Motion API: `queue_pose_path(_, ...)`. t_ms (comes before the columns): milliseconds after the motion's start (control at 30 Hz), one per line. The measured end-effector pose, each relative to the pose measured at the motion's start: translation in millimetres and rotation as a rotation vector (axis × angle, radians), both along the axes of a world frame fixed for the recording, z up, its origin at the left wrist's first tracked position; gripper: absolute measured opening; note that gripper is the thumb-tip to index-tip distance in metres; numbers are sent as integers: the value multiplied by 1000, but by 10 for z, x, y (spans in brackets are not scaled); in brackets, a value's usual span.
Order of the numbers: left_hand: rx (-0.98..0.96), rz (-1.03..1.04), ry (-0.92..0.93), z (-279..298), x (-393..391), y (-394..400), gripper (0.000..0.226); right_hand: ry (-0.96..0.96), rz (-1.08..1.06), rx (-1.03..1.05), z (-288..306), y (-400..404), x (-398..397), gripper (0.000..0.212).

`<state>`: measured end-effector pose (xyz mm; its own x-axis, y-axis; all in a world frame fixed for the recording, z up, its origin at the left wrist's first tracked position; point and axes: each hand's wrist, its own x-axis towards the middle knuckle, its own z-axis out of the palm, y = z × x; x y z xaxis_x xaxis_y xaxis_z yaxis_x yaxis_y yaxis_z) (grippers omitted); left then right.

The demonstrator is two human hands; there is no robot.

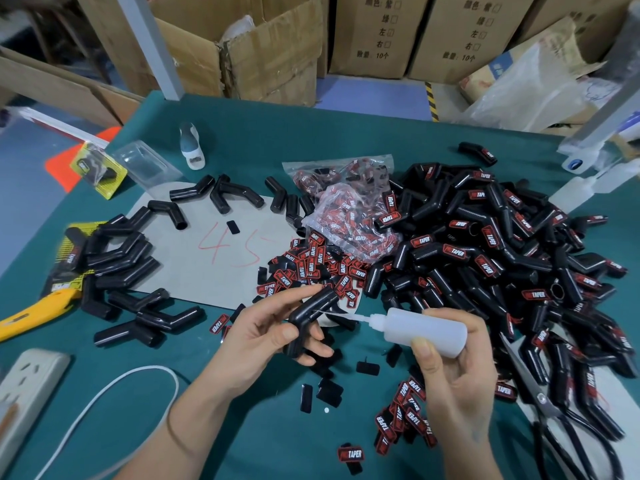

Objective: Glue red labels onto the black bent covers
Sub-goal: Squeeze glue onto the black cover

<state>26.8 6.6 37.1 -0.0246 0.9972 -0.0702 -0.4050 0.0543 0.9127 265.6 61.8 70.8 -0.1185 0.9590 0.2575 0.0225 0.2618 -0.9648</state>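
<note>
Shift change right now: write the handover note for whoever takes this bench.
Left hand: holds one unlabelled bent cover.
Right hand: holds the glue bottle, nozzle on that cover.
Unlabelled covers lie at the left, on and around the grey sheet.
Loose labels sit mid-table, more near the right wrist and in bags.
Done: the big labelled pile at the right.
Left: press a label on the held cover, then do the left group.
</note>
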Motion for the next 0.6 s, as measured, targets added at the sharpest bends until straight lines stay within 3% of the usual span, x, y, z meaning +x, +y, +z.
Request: queue_pose_path(600,0,13,-9,30,-3,-7,58,25,-9,-10,9,6,2,29)
